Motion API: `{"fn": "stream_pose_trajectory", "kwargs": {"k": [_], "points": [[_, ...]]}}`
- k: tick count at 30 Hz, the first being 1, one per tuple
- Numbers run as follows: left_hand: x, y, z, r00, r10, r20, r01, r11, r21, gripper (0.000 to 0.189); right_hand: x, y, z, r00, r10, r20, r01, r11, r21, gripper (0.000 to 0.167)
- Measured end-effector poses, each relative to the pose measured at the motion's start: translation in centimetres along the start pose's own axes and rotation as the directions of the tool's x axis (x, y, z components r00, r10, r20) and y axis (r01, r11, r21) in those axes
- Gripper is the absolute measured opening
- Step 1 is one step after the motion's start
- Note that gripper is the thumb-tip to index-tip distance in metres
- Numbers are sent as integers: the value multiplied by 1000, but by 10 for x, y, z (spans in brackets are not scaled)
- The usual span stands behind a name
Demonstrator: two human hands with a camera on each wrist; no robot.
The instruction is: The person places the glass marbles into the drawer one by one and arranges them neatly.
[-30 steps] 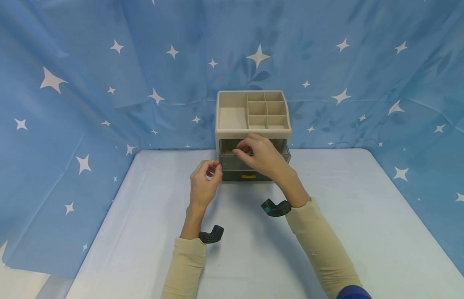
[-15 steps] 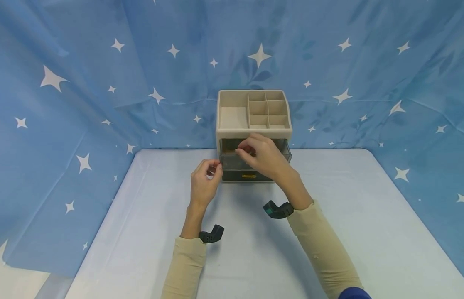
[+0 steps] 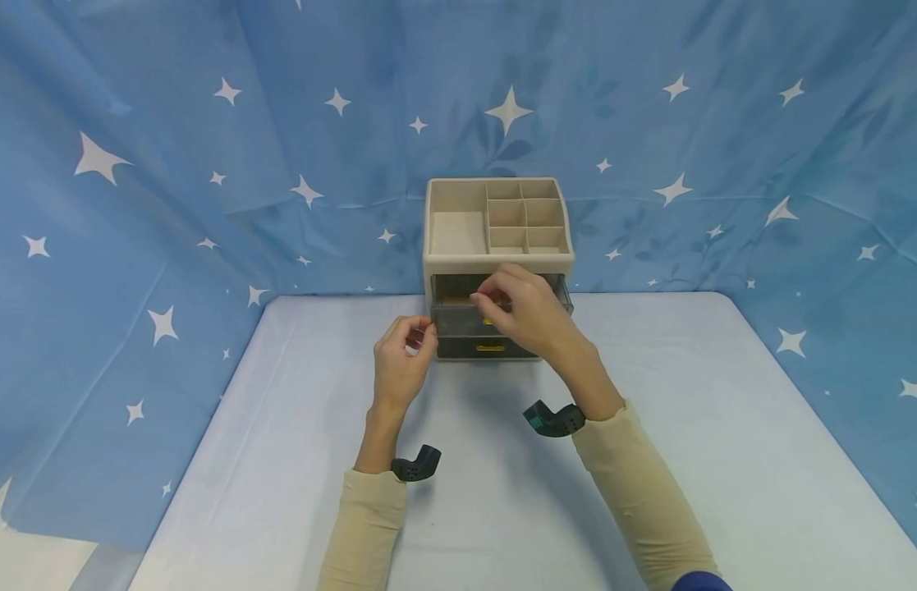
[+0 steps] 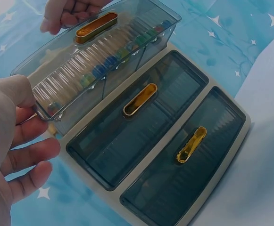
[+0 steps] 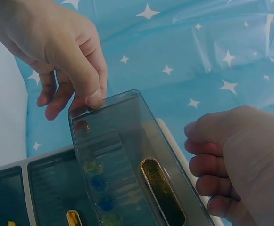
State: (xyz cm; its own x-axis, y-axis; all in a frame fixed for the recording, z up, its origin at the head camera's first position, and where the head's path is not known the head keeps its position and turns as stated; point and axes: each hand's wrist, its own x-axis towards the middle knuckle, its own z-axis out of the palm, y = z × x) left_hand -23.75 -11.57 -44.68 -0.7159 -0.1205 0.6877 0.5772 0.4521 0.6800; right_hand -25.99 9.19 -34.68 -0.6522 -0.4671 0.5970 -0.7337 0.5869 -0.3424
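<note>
A beige desktop organizer (image 3: 500, 264) stands at the table's far side with its top see-through drawer (image 3: 458, 322) pulled out. My left hand (image 3: 401, 365) pinches the drawer's front left corner, thumb on the outside; the right wrist view shows that grip closely. Over the drawer's open top is my right hand (image 3: 528, 316), its fingers curled and thumb near the index finger. I cannot tell if anything small sits in its fingertips. Blue, green and yellow see-through beads (image 4: 109, 61) lie inside the drawer, visible through its front. The drawer has a gold handle (image 4: 96, 27).
Below are two closed dark drawers with gold handles (image 4: 140, 100). The organizer's top has several small open compartments (image 3: 527, 215). A white table (image 3: 318, 492) extends toward me, and a blue star-patterned cloth (image 3: 340, 148) hangs behind it.
My right hand has shifted slightly right over the drawer, uncovering part of the drawer's gold handle. My left hand stays at the drawer corner.
</note>
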Motion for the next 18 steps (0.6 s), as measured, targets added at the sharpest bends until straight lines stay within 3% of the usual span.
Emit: {"fn": "stream_pose_trajectory", "kwargs": {"k": [7,13,18], "points": [[1,1,1,1000,9,-14,-10,1000,-23,10,-8,3,-5,993,-61,-106,61,998,1,9],[2,2,4,997,47,-65,-49,998,-31,11,-18,4,-12,984,-52,-169,57,998,22,5],[5,18,2,989,91,-117,-97,994,-51,16,-28,6,-18,976,-42,-213,47,999,15,6]]}}
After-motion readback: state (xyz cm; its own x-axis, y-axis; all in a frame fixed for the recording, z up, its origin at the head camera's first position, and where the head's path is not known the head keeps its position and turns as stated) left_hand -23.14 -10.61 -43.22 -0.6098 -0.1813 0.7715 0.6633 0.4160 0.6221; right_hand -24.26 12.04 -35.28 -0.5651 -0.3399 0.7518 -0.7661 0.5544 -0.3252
